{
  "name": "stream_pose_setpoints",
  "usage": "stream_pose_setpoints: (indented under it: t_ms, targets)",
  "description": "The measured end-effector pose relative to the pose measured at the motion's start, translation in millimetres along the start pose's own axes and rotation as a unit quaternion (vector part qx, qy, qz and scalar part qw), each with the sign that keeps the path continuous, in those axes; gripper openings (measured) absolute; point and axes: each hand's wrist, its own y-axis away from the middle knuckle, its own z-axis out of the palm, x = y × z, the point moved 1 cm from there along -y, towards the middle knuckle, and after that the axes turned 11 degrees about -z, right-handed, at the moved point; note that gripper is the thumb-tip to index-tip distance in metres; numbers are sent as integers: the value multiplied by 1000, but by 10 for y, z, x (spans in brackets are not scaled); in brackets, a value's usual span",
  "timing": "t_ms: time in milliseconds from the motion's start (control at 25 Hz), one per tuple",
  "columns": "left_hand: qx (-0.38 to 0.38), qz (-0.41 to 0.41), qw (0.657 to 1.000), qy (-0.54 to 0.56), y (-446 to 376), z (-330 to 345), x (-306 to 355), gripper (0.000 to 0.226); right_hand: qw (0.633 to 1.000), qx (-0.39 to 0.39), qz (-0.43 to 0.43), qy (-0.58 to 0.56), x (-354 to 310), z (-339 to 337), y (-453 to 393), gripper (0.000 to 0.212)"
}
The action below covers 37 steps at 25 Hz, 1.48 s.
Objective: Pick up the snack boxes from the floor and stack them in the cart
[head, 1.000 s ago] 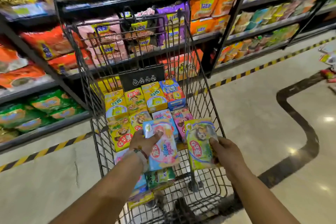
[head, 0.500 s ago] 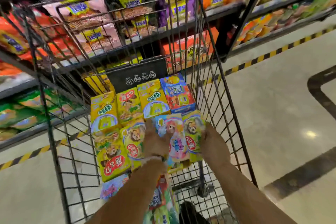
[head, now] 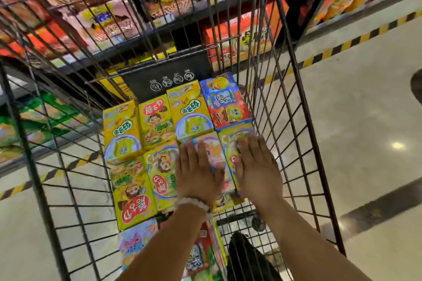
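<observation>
Both my hands reach down into the wire cart (head: 294, 134). My left hand (head: 198, 173) lies flat, fingers straight, on a pink snack box (head: 217, 155) in the stack. My right hand (head: 255, 166) presses flat on a yellow-green snack box (head: 230, 155) beside it, against the cart's right wall. Several more snack boxes lie flat in rows: yellow ones (head: 122, 130), a blue and red one (head: 226, 100). Lower boxes (head: 137, 239) show under my left forearm.
Store shelves with snack bags (head: 102, 18) stand behind and left of the cart. A black placard (head: 169, 80) hangs on the cart's far end. Yellow-black floor tape (head: 356, 41) runs along the shelf base. Pale tiled floor (head: 365, 121) lies to the right.
My hands carried the pink and yellow-green boxes down into the cart, laid them on the stack, and now lie flat on top of them. The view has moved closer over the cart.
</observation>
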Motion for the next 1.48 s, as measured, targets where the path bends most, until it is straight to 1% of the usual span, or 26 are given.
stream_pose_setpoints:
  t_ms: [120, 160, 240, 320, 400, 440, 520, 600, 680, 720, 800, 880, 920, 1000, 1080, 1120, 1200, 1280, 1360, 1480]
  targets:
    - [-49, 2, 998, -47, -27, -6, -2, 76, 1000, 6, -2, 7, 28, 44, -109, 48]
    - [-52, -3, 997, -50, -36, -29, 9, 78, 1000, -1, -1, 6, 20, 37, -113, 48]
    - [-35, -10, 998, -57, -31, -104, 34, 80, 1000, -15, 2, 15, -15, 9, -85, 49]
    - [-33, -15, 996, -81, -41, -171, 34, 87, 999, -32, 3, 41, -76, -52, -117, 50]
    - [-60, -20, 995, -76, -63, -225, -13, 84, 998, -36, 19, 37, -170, -198, -203, 49]
    - [-72, -17, 995, -71, -41, -288, -46, 79, 1000, -19, 13, 20, -240, -307, -219, 49]
    - [-56, 7, 997, -53, 40, -501, -166, 72, 999, 33, -30, -13, -416, -564, -189, 50]
    - [-18, 7, 1000, -3, 200, -803, -320, 68, 993, 79, -76, -40, -612, -870, -82, 52]
    - [43, 19, 999, 25, 449, -1137, -491, 64, 984, 134, -105, -52, -776, -1211, 51, 46]
    - [77, 33, 996, 35, 613, -1325, -574, 64, 982, 143, -114, -52, -859, -1404, 128, 45]
    - [144, 56, 986, 59, 911, -1683, -734, 66, 977, 167, -123, -39, -1014, -1769, 257, 39]
    - [222, 72, 968, 87, 1233, -2085, -917, 71, 969, 200, -145, -5, -1205, -2140, 434, 31]
    - [261, 75, 957, 98, 1417, -2300, -1035, 70, 964, 213, -158, 28, -1322, -2312, 557, 32]
    - [309, 59, 942, 113, 1756, -2689, -1256, 58, 956, 227, -164, 91, -1528, -2622, 793, 42]
    - [364, 39, 924, 115, 2111, -3011, -1490, 57, 950, 243, -167, 105, -1706, -2917, 1017, 47]
    - [395, 27, 912, 113, 2328, -3142, -1607, 57, 943, 253, -185, 113, -1811, -3066, 1151, 51]
    - [434, 6, 896, 99, 2738, -3284, -1814, 56, 929, 259, -233, 122, -1985, -3276, 1386, 58]
    - [457, -31, 886, 66, 3149, -3295, -1970, 58, 929, 241, -262, 104, -2108, -3396, 1608, 54]
    - [480, -75, 873, 39, 3563, -3198, -2099, 61, 921, 233, -291, 110, -2187, -3429, 1857, 54]
    - [494, -131, 858, 46, 4162, -2993, -2233, 55, 915, 219, -318, 121, -2214, -3413, 2224, 57]
